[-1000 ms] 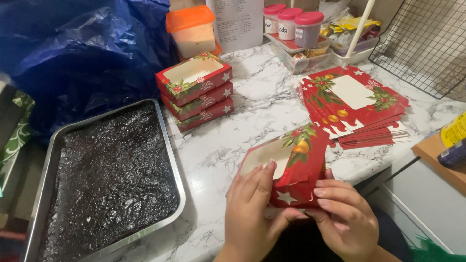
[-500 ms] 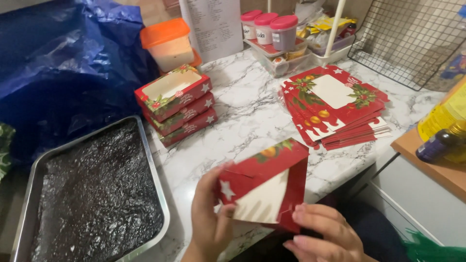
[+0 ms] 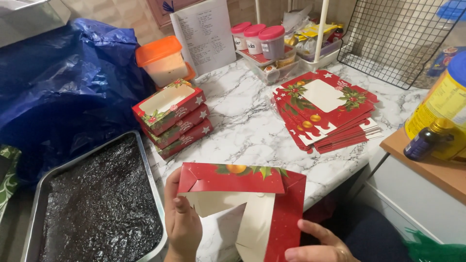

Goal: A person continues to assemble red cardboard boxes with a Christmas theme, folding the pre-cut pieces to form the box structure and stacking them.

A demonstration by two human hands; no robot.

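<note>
- Head view, looking down at a marble counter (image 3: 252,131): both hands hold a red festive carton blank (image 3: 247,208), partly unfolded, its pale inside facing up, at the near edge of the counter.
- Left hand (image 3: 182,223) grips the blank's left end, thumb curled onto the inner panel, fingers behind it.
- Right hand (image 3: 315,247) lies low under the blank's right corner, fingers stretched nearly flat against the red side panel; how firmly it pinches I cannot tell.
- Step in hand, as I judge it: shaping a flat blank into a box, with the end flaps not yet tucked.
- Next move likely calls for squaring the walls and pressing the corner flaps in without creasing the card.
- Beyond the blank, to the right, lies a stack of flat blanks (image 3: 325,109); beyond to the left, three finished window boxes (image 3: 172,116) stand stacked.
- Left of the blank sits a metal tray of dark cake (image 3: 97,208).
</note>
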